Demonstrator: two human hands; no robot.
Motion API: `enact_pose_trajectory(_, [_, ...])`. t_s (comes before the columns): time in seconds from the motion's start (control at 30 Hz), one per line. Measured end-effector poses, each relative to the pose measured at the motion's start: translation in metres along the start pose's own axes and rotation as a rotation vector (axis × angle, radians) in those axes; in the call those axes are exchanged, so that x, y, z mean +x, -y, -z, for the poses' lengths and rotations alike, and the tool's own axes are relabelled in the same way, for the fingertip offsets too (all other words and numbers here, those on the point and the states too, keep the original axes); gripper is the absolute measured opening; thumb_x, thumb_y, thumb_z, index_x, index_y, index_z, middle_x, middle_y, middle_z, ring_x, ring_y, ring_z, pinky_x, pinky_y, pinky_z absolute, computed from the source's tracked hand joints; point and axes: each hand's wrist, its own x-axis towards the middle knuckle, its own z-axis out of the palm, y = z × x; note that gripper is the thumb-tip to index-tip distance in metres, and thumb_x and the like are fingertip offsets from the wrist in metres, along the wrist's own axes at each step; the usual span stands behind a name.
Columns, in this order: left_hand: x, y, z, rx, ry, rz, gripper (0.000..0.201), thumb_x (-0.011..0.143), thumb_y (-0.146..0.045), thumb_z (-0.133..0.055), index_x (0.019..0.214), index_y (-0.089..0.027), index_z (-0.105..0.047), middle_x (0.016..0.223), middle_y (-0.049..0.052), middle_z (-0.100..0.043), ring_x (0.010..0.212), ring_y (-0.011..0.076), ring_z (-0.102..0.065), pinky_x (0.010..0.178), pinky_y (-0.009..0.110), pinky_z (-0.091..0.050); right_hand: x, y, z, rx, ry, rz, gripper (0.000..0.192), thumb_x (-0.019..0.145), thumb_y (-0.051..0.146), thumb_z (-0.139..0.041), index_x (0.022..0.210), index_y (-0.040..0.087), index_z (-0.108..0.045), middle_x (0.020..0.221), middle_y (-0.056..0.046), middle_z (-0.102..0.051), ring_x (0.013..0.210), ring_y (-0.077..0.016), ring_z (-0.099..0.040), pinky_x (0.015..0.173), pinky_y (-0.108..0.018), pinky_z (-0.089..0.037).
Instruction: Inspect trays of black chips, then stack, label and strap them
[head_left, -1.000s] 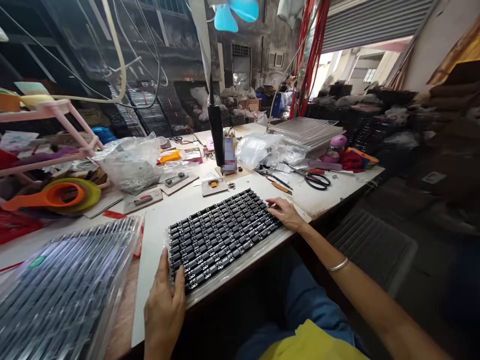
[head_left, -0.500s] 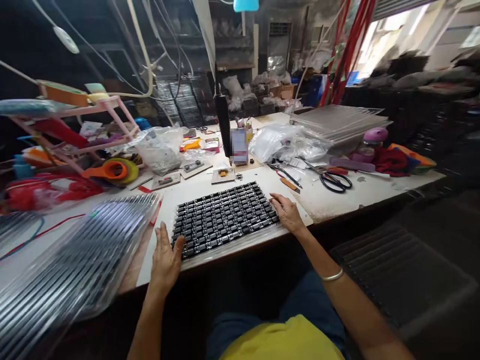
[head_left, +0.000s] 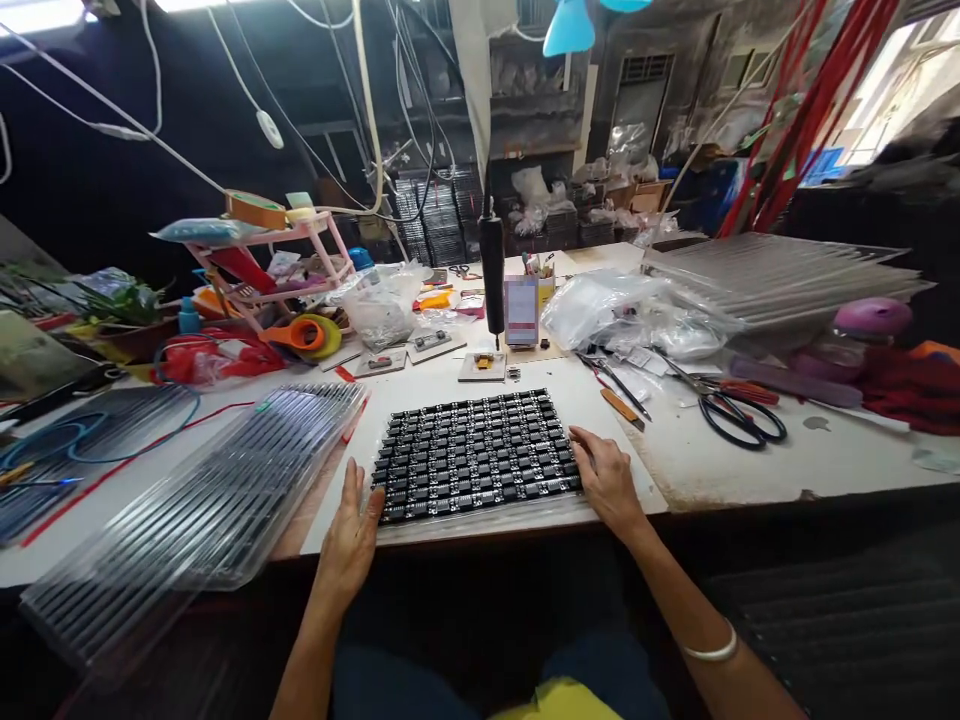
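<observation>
A clear plastic tray (head_left: pixel 517 510) lies flat on the white worktop, filled with rows of small black circuit modules (head_left: pixel 480 450). My left hand (head_left: pixel 351 535) stands at the tray's left edge, fingers stretched out and thumb touching the near left corner. At the right edge, my right hand (head_left: pixel 606 478) rests its slightly bent fingertips against the side; it is not closed round the tray. Beyond the tray, a black electric screwdriver (head_left: pixel 492 275) hangs upright over a small flat fixture (head_left: pixel 482 367) with a yellow part on it.
Stacked clear trays (head_left: pixel 217 480) overhang the table's front edge at left. Black-handled scissors (head_left: pixel 742 420), a pair of tweezers (head_left: pixel 619 383) and clear plastic bags (head_left: pixel 622 310) lie to the right. A phone (head_left: pixel 521 312) stands behind the fixture. More clear trays (head_left: pixel 780 275) are piled at back right.
The camera view has turned left and up, so everything appears shifted to the right. Both hands remain at the two sides of the tray of modules.
</observation>
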Motion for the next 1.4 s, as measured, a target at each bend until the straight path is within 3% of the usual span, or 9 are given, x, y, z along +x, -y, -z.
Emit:
enact_pose_trajectory(0.1, [-0.003,0.0,0.004,-0.092,-0.042,0.07,0.07,0.09,-0.061,-0.033,0.149,-0.026,-0.017,0.139,0.01,-0.05,0.129,0.0251,-0.046,0.109,0.044,-0.032,-0.003,-0.004,-0.002,0.0,-0.047,0.02,0.037,0.091,0.037,-0.038,0.113,0.019,-0.062,0.108,-0.009,-0.068,0.101,-0.0282,-0.057,0.086,-0.047,-0.04])
enact_pose_trajectory(0.23, [-0.01,0.005,0.013,-0.121,0.006,0.023,0.062,0.091,-0.057,-0.036,0.144,-0.025,-0.031,0.141,0.007,-0.048,0.132,0.0216,-0.042,0.109,0.04,-0.033,-0.013,-0.004,0.003,0.011,-0.035,0.019,0.039,0.092,0.044,-0.04,0.115,0.022,-0.062,0.109,-0.007,-0.067,0.104,-0.027,-0.057,0.091,-0.048,-0.039])
enact_pose_trajectory(0.43, [-0.024,0.02,0.021,-0.092,0.003,0.069,0.051,0.09,-0.054,-0.041,0.133,-0.028,-0.047,0.131,0.003,-0.058,0.124,0.0216,-0.051,0.105,0.039,-0.04,-0.032,0.003,0.022,0.06,-0.054,-0.183,0.036,0.09,0.049,-0.046,0.108,0.025,-0.065,0.105,-0.004,-0.067,0.1,-0.0239,-0.06,0.091,-0.041,-0.045])
enact_pose_trajectory(0.6, [-0.027,0.022,0.012,0.018,-0.096,0.027,0.046,0.089,-0.049,-0.045,0.131,-0.03,-0.049,0.131,0.0,-0.058,0.129,0.024,-0.045,0.109,0.043,-0.035,-0.035,0.005,0.026,0.043,-0.019,-0.263,0.035,0.09,0.05,-0.046,0.108,0.027,-0.065,0.106,-0.002,-0.068,0.104,-0.0228,-0.06,0.093,-0.038,-0.047])
enact_pose_trajectory(0.87, [-0.019,0.022,0.012,0.055,-0.164,-0.066,0.04,0.091,-0.038,-0.047,0.13,-0.03,-0.05,0.122,-0.001,-0.064,0.128,0.0222,-0.047,0.11,0.039,-0.034,-0.029,0.008,0.026,0.022,0.0,-0.221,0.034,0.088,0.051,-0.048,0.109,0.029,-0.065,0.108,0.0,-0.068,0.105,-0.0211,-0.06,0.093,-0.034,-0.049])
enact_pose_trajectory(1.13, [-0.004,0.014,0.012,-0.001,-0.146,-0.05,0.038,0.093,-0.04,-0.044,0.127,-0.025,-0.052,0.12,0.003,-0.063,0.119,0.0208,-0.054,0.108,0.04,-0.036,-0.023,0.009,0.028,-0.015,0.041,-0.296,0.042,0.084,0.06,-0.046,0.105,0.031,-0.066,0.111,0.0,-0.067,0.105,-0.0279,-0.061,0.089,-0.043,-0.051])
enact_pose_trajectory(1.27, [0.002,0.011,0.011,0.038,0.009,-0.059,0.054,0.095,-0.046,-0.036,0.145,-0.026,-0.028,0.149,0.006,-0.037,0.138,0.0236,-0.031,0.114,0.048,-0.024,-0.024,0.007,0.028,-0.01,0.047,-0.252,0.039,0.086,0.057,-0.046,0.107,0.03,-0.065,0.111,0.001,-0.066,0.105,-0.0252,-0.061,0.092,-0.041,-0.049])
enact_pose_trajectory(1.33, [0.003,0.01,0.008,0.119,0.131,-0.13,0.065,0.094,-0.05,-0.034,0.15,-0.028,-0.009,0.157,0.004,-0.018,0.144,0.0246,-0.012,0.116,0.052,-0.014,-0.024,0.006,0.028,0.003,0.056,-0.209,0.036,0.089,0.053,-0.046,0.108,0.03,-0.065,0.111,0.001,-0.066,0.104,-0.0223,-0.061,0.092,-0.037,-0.05])
enact_pose_trajectory(1.4, [0.003,0.007,0.005,0.179,0.199,-0.205,0.07,0.093,-0.055,-0.031,0.15,-0.029,0.001,0.158,0.003,-0.011,0.144,0.0247,-0.006,0.116,0.053,-0.008,-0.025,0.005,0.028,0.013,0.055,-0.17,0.033,0.09,0.048,-0.045,0.109,0.029,-0.064,0.111,0.001,-0.066,0.103,-0.02,-0.061,0.091,-0.033,-0.049])
